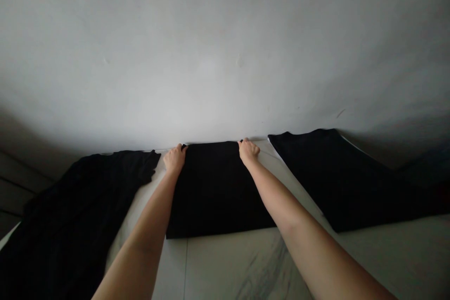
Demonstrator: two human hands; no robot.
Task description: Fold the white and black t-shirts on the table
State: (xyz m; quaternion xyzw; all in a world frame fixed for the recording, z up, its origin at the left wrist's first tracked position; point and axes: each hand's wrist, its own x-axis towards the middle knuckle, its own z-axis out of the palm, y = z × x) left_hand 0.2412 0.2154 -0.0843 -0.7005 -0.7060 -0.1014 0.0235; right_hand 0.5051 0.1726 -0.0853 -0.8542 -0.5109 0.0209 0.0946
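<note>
Black cloth (218,187), 2 hands (175,158) (249,150) outstretched, gripping

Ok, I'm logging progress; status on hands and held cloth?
Left hand, right hand: gripping far corners of middle black cloth. Spread out near wall. Not touching it: left black cloth, right black cloth.

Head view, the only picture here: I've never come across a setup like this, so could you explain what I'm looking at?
There is no machine: these are a person's bare hands, seen from a camera worn on their head, looking forward and down. A smooth, pale, grey-veined surface runs up to a plain grey-white wall. The left hand and right hand grip the far corners of a flat black cloth piece. To its left lies a rumpled black cloth; to its right, a smoother black cloth.
</note>
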